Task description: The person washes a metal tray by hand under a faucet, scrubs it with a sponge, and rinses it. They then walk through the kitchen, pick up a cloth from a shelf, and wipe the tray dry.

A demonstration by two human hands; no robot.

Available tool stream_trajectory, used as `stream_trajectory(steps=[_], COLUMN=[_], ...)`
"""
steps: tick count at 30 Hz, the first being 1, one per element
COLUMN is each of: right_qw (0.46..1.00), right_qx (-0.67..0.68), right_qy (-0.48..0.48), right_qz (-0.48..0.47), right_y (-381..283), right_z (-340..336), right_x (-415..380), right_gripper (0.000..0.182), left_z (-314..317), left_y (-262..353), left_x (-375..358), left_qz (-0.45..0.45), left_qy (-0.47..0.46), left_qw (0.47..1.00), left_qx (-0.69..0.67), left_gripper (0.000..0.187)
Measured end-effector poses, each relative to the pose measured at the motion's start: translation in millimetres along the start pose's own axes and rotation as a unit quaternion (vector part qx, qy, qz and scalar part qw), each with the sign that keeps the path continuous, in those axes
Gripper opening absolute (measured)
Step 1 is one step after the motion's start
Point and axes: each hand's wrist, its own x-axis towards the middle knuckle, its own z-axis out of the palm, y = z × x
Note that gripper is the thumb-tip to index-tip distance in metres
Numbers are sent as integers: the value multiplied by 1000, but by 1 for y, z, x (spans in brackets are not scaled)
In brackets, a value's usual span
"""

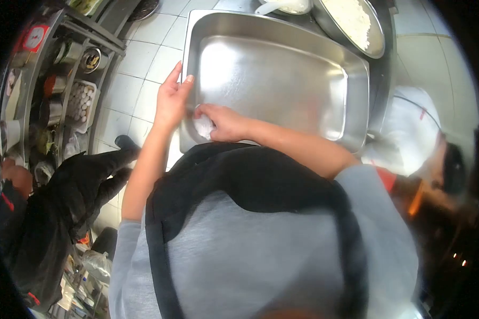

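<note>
A large, deep stainless steel pan [271,80] lies right in front of my body, its inside bare and shiny. My left hand [171,101] is at the pan's left side, fingers stretched out and the thumb by the rim. At the near left corner of the pan, my right hand [226,123] is closed on a crumpled white cloth [203,127]. The cloth presses against the inner wall there. Part of it is hidden under my fingers.
A metal bowl of white rice-like food [350,24] and a smaller bowl with a white scoop [271,7] stand beyond the pan. Shelves at left hold a tray of eggs [80,103]. A person in black [64,212] is at left, another in a white cap [410,127] at right.
</note>
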Motion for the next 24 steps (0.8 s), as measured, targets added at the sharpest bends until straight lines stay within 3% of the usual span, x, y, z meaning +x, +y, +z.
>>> stream_trajectory(steps=[3,5,7,8,11,13,16,18,20,21,24], right_qw=[996,996,984,983,890,856,877,950,978,989,997], right_qx=[36,13,66,36,-48,-290,-187,-60,82,105,74], right_qy=[-87,-80,-93,-70,-26,-20,-36,-57,-53,-35,-32], right_qz=[8,-31,136,165,452,427,441,300,182,101,17], right_y=[-13,15,34,45,72,74,44,40,-4,-2,-43], right_z=[-12,-19,-48,-60,-93,-102,-82,-51,-42,-28,-17], right_x=[-15,-48,-103,-135,-225,-265,-238,-196,-130,-100,-36], right_gripper=[51,49,48,47,40,33,30,30,32,32,34], left_z=[0,-5,-8,-6,-4,-3,-12,-12,-11,-11,-9], left_y=[9,-2,-7,-5,12,19,17,28,30,22,12], left_x=[-3,-2,1,0,-8,-11,4,-2,4,8,10], left_qz=[-5,3,-2,-4,-16,-32,22,23,30,34,29], left_qy=[17,19,26,32,65,84,33,18,6,2,-8], left_qw=[994,995,996,996,993,990,999,999,1000,999,998], left_qx=[-110,-93,-81,-86,-98,-106,-16,19,6,-22,-52], left_gripper=[54,54,53,53,51,50,47,46,45,45,44])
